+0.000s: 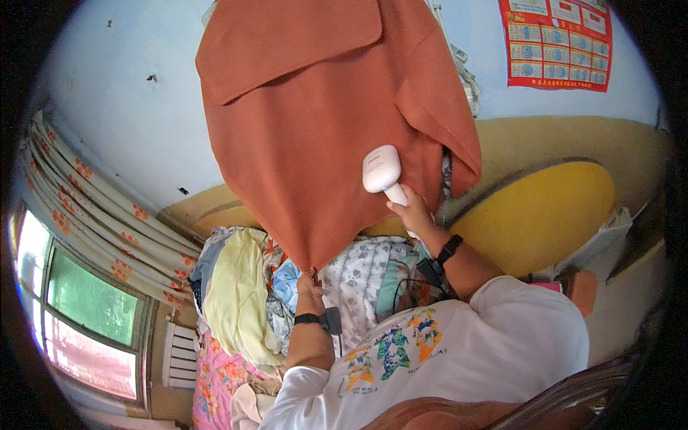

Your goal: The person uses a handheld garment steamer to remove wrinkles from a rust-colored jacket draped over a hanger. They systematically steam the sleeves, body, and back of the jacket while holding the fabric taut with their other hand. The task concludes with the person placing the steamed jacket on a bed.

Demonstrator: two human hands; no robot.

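Observation:
A large rust-orange garment point(315, 122) hangs in front of me from above. My left hand point(309, 289) pinches its lower tip and pulls it taut downward. My right hand point(413, 213) grips the handle of a white handheld steamer point(380, 169), whose head presses against the right part of the cloth. Both wrists wear dark bands. My white printed shirt fills the lower middle of the view.
A heap of folded clothes and bedding point(244, 287) lies below the garment. A yellow rounded headboard point(552, 208) stands at the right. A floral curtain point(93, 208) and window point(79, 315) are at the left. A red wall calendar point(559, 43) hangs top right.

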